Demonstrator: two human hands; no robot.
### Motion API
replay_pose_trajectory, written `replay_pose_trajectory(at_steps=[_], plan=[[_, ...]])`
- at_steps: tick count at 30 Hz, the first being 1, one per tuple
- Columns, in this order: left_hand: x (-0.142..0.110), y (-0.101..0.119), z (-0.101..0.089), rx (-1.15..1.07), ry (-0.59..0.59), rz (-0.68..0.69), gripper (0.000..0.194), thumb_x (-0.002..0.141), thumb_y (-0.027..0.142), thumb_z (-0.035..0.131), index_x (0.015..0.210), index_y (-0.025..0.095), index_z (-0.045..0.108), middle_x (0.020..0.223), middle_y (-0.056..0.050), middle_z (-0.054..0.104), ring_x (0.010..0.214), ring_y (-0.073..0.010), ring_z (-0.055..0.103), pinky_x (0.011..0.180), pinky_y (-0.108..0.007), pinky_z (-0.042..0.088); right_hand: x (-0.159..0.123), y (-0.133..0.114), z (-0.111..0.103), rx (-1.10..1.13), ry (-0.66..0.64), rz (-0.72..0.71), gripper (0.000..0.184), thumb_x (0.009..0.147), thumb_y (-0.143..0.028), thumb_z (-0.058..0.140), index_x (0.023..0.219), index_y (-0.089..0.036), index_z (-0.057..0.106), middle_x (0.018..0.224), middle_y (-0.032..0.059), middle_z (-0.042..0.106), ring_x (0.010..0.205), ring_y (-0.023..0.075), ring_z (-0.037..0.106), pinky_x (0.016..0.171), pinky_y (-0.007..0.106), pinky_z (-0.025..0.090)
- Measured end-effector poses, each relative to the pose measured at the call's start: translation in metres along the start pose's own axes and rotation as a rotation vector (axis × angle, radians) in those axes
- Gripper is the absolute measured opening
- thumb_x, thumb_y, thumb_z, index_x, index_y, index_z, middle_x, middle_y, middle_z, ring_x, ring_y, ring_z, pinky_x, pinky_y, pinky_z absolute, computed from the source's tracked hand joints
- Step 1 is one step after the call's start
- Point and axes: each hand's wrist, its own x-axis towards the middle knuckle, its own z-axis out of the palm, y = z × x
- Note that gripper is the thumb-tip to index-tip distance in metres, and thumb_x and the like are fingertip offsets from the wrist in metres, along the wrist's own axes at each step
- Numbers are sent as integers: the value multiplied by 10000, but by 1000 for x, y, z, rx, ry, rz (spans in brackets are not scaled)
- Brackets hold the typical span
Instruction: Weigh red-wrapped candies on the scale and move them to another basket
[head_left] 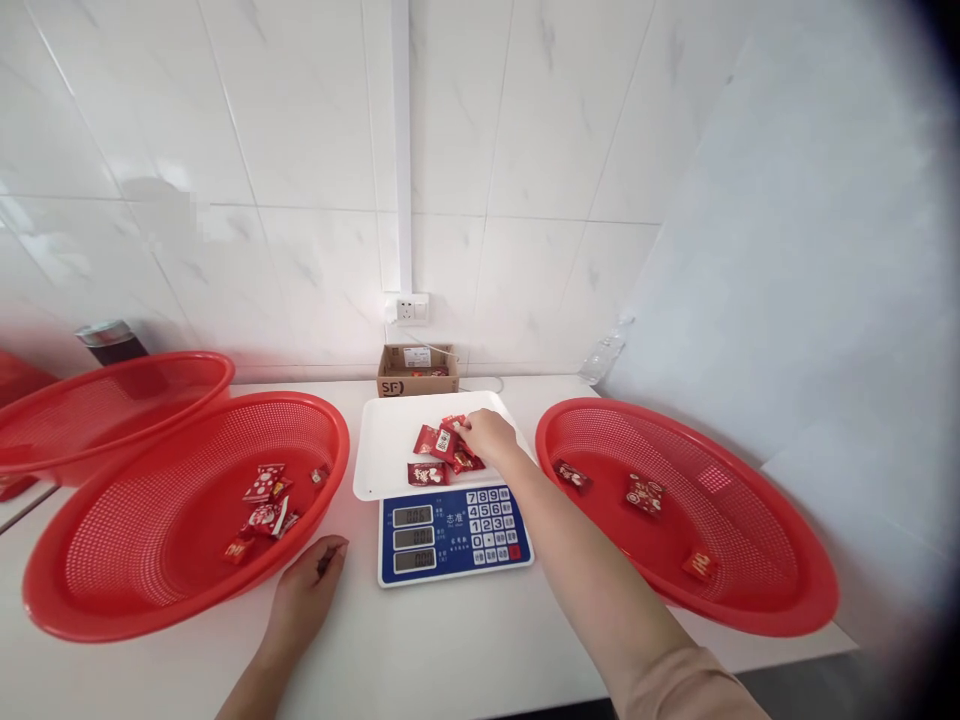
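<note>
A digital scale [454, 535] with a blue keypad stands at the table's middle, and its white tray [390, 450] carries several red candy packets [433, 445]. My right hand [487, 435] reaches over the tray with its fingers curled down on the packets there; whether it grips one is hidden. My left hand [307, 590] rests on the table beside the left red basket [187, 510], fingers loosely curled with nothing in them. That basket holds several red packets [264, 505]. The right red basket [686, 510] holds three packets [645, 493].
A second red basket [112, 405] lies behind the left one, with a dark container [112, 342] behind it. A small cardboard box [417, 370] sits against the tiled wall under a socket [406, 309]. A clear plastic bottle [604, 352] lies in the right corner.
</note>
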Motion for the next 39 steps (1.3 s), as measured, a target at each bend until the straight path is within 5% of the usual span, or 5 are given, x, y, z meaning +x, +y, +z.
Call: replay_pose_trajectory(at_steps=[6,11,20,30,39], plan=[[-1,-1,-1,21,-6,7,292,755,472,453,821,233,607,819,-10,671,764,-181,622,697,-280,491,0,3,0,82,38,11,253,824,-368,500,739,-187,655,838,52,672,724,156,597,550,238,348],[-1,0,-1,1,-2,15,298,748,480,458,813,233,611,815,-16,675,759,-186,624,697,-283,495,-8,8,-12,236,262,26,201,823,-339,505,805,-185,633,940,48,649,856,155,577,669,233,390],[-1,-2,0,-1,-34,-5,308,755,484,449,835,234,610,843,-15,672,788,-181,620,719,-279,487,-103,40,-52,595,601,109,278,759,-447,567,850,-188,612,845,63,686,753,199,631,686,313,475],[0,-1,0,26,-41,-39,303,751,477,458,849,238,616,866,-10,675,802,-176,615,727,-267,480,-171,114,-49,165,510,234,394,778,-514,447,1008,-249,627,979,78,675,858,265,623,622,366,483],[-3,4,0,31,-28,-53,307,745,471,457,857,234,617,866,-7,674,810,-175,612,735,-268,474,-178,121,-55,103,413,290,389,795,-499,392,953,-204,591,1010,101,647,874,267,613,603,339,478]])
